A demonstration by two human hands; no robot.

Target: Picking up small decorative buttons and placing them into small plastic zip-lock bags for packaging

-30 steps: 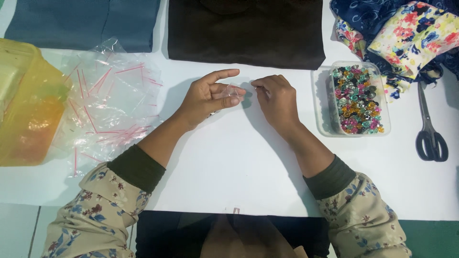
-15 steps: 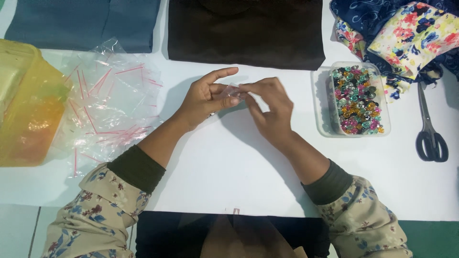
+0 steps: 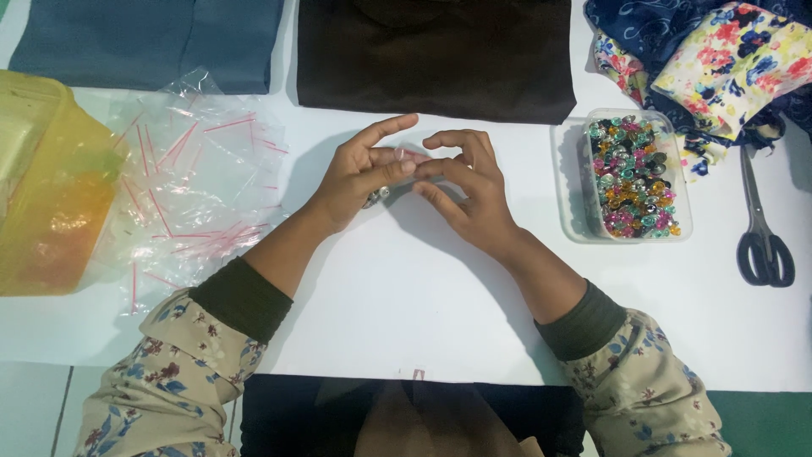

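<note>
On the white table (image 3: pixel 406 305), brown cloth (image 3: pixel 436 55) lies ahead of me, a pile of clear bags (image 3: pixel 190 182) to my left, a bead tub (image 3: pixel 630 173) to my right. My left hand (image 3: pixel 364 173) and right hand (image 3: pixel 465 190) meet, fingertips pinching one small clear bag (image 3: pixel 412 156) between them.

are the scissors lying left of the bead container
No, the scissors lie on the white table to the right of the clear bead container.
</note>
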